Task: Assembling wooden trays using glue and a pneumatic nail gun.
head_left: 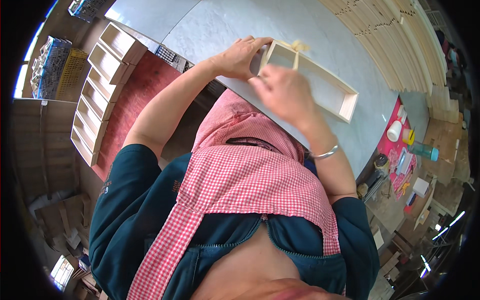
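Note:
A pale wooden box frame (330, 75) lies at a slant on the grey tabletop (220, 25), with a thin divider near its left end. The grey inside matches the table. My left hand (240, 57) grips that left end, its fingers over the far corner and its thumb on the near side. My right hand (286, 92), blurred by motion, is curled over the frame's near side by the divider; what its fingers hold, if anything, is hidden. A crumpled pale yellow scrap (299, 46) sits against the far side, its kind unclear.
Several narrow wooden boxes (95, 100) stand in a row on a red surface (135, 95) at left. Long wooden strips (375, 35) are stacked at the far right of the table. Bottles (422, 150) and small tools lie at right. Plastic baskets (57, 65) stand far left.

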Demonstrator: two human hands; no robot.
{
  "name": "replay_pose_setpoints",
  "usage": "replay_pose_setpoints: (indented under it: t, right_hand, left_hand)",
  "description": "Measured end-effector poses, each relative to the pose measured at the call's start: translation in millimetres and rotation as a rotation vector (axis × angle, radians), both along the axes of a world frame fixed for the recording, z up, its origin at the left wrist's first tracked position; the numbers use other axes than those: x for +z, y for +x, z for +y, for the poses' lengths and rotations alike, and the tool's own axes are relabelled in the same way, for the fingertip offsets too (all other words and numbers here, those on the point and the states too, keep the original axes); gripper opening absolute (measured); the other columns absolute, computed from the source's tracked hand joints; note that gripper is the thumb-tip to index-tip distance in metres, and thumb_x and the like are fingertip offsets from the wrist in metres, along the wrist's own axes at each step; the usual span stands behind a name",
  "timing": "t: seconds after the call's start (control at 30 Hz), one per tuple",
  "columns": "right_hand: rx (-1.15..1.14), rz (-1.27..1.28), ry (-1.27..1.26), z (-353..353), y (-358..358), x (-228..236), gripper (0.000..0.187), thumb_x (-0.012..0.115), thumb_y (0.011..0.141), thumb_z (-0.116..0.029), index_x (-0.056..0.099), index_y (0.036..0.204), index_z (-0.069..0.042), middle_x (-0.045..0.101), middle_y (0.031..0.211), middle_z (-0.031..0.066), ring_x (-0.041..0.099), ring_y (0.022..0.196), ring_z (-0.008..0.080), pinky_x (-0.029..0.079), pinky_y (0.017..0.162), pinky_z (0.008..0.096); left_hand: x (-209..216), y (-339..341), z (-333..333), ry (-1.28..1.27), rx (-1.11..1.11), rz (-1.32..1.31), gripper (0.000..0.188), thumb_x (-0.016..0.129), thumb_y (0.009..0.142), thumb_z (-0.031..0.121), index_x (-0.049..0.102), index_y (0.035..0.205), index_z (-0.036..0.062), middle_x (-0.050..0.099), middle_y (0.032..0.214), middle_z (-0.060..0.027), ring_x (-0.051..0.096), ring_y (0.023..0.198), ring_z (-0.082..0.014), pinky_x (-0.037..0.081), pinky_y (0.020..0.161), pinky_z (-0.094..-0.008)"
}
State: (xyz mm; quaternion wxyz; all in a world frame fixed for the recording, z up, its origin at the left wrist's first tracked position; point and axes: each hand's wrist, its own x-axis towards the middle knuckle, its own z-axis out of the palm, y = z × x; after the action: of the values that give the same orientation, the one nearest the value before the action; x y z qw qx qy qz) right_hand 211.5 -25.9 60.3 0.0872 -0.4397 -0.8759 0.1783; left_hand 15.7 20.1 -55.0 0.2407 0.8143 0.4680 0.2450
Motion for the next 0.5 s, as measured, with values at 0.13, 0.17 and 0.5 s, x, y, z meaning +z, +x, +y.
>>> replay_pose_setpoints:
  t: [0.13, 0.17, 0.5]
  right_hand:
    - [0.053, 0.035, -0.036, -34, 6, -38, 0.015, 0.064, 0.093, -0.018, 0.066, 0.09, -0.002, 0.065, 0.074, 0.0083, 0.06, 0.057, 0.0266, 0.049, 0.055, 0.0365]
    - [-0.001, 0.084, -0.012, -37, 20, -44, 0.014, 0.064, 0.093, -0.016, 0.067, 0.091, -0.002, 0.065, 0.075, 0.0086, 0.059, 0.058, 0.0267, 0.048, 0.055, 0.0367]
    - [-0.615, 0.148, 0.173, -56, 255, -60, 0.043, 0.068, 0.085, -0.001, 0.062, 0.127, 0.002, 0.066, 0.093, 0.008, 0.048, 0.056, 0.015, 0.043, 0.053, 0.0276]
  left_hand:
    - [2, 5, 5, 0.051, -0.029, 0.049, 0.106, 0.089, 0.059, 0.038, 0.04, 0.147, 0.008, 0.063, 0.124, -0.0139, 0.059, 0.11, -0.0307, 0.042, 0.103, -0.0435]
    - [6, 5, 8, 0.032, -0.03, 0.058, 0.105, 0.089, 0.058, 0.039, 0.041, 0.147, 0.0081, 0.062, 0.125, -0.0137, 0.058, 0.112, -0.0305, 0.04, 0.104, -0.0437]
    - [16, 1, -2, -0.067, 0.023, 0.065, 0.108, 0.089, 0.056, 0.036, 0.04, 0.148, 0.0094, 0.062, 0.122, -0.0143, 0.057, 0.113, -0.0292, 0.037, 0.107, -0.0431]
